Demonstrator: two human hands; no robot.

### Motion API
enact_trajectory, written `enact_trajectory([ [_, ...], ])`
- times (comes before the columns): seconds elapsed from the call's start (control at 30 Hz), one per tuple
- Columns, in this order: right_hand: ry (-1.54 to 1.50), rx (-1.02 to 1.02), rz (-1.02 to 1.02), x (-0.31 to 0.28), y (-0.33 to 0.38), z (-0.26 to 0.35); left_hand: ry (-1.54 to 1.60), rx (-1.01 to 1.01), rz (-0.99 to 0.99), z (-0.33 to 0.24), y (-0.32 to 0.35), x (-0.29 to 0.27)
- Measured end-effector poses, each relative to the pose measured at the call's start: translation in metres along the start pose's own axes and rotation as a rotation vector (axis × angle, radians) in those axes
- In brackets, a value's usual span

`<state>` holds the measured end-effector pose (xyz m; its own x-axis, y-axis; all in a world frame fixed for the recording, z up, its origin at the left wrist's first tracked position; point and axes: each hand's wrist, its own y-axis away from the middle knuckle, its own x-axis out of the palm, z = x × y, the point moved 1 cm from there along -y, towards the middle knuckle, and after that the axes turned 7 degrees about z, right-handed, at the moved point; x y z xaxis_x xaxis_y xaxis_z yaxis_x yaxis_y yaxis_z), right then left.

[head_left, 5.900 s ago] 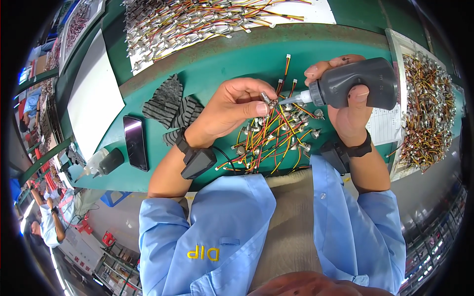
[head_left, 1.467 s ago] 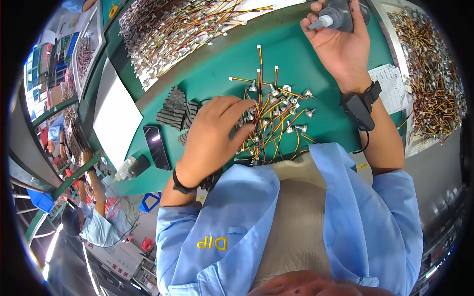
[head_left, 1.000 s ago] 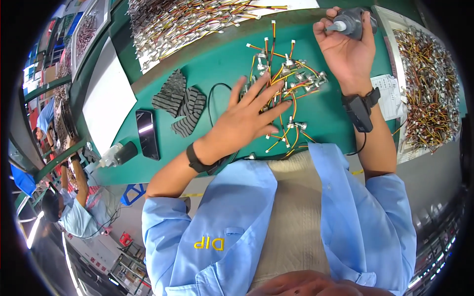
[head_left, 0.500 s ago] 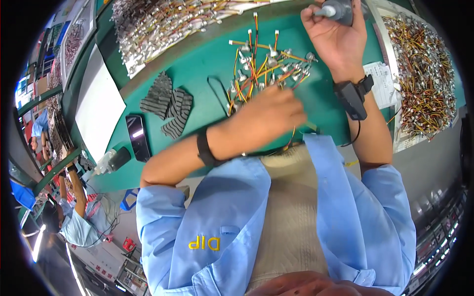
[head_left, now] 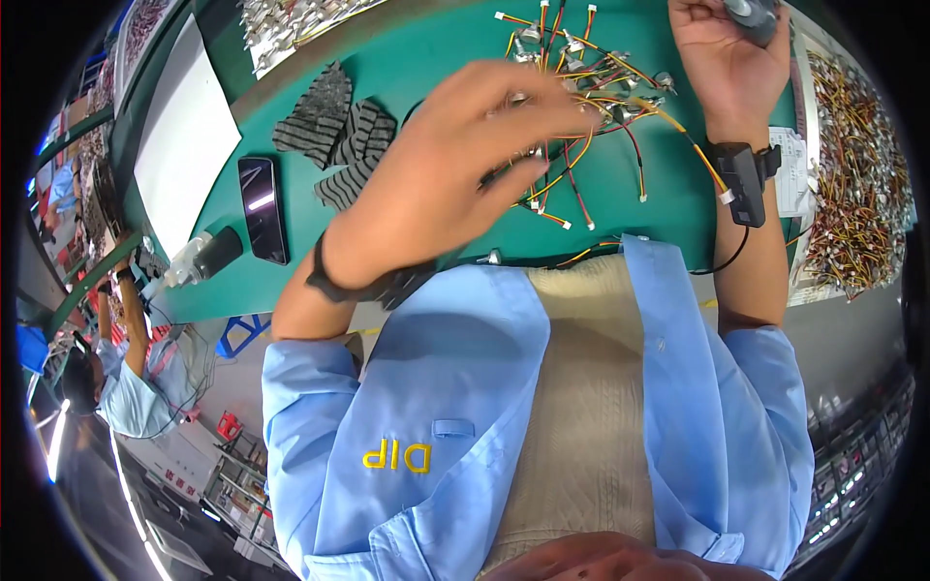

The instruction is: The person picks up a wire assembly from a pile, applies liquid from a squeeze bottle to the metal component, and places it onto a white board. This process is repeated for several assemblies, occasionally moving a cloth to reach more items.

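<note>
My left hand [head_left: 455, 165], blurred by motion, hovers over the near left side of a loose pile of small metal parts with red, yellow and black wire leads [head_left: 581, 73]. Its fingers are apart, with the thumb held away from them. A yellow wire lead with a white connector [head_left: 696, 150] stretches past its fingertips toward my right wrist; contact with the fingers is unclear. My right hand [head_left: 731, 73], palm up at the far right, has its fingers curled around a dark grey bottle [head_left: 754, 14], partly cut off by the picture's upper edge.
On the green table [head_left: 320, 257] lie striped grey gloves [head_left: 354, 136], a phone [head_left: 263, 208], a clear bottle with a dark part [head_left: 208, 254] and a white sheet [head_left: 184, 145]. A tray of wired parts [head_left: 852, 174] stands right. Another person [head_left: 136, 387] works far left.
My left hand has shifted up and left, and its fingers have spread. My right hand has moved right with the bottle. The camera view has shifted somewhat.
</note>
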<state>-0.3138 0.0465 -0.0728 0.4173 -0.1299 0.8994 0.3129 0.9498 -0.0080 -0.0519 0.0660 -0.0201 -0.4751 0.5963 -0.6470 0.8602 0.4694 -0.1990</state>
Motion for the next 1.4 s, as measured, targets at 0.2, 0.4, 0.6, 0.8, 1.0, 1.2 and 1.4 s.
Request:
enact_trajectory([
  [0.2,0.006,0.028,-0.001,0.007,0.000,-0.006,-0.063,-0.107,0.527,-0.024,0.073,0.014],
  [0.4,0.022,0.017,0.023,0.008,0.001,-0.005,-0.064,-0.164,0.527,-0.015,0.081,0.011],
  [0.6,0.032,0.029,-0.024,0.010,0.001,-0.004,-0.058,-0.258,0.408,-0.020,0.048,-0.039],
  [0.8,-0.010,-0.010,-0.048,0.017,0.002,0.002,0.720,-0.268,0.166,-0.012,0.045,-0.072],
  [1.0,-0.057,0.052,-0.034,0.017,0.003,0.004,0.971,-0.154,0.324,0.028,0.045,-0.062],
  [1.2,-0.172,0.243,0.257,0.005,0.004,-0.005,1.034,-0.431,0.189,0.040,0.016,-0.006],
  [1.4,-0.043,0.363,0.317,0.013,0.018,-0.014,1.255,0.205,0.291,0.060,0.058,-0.090],
])
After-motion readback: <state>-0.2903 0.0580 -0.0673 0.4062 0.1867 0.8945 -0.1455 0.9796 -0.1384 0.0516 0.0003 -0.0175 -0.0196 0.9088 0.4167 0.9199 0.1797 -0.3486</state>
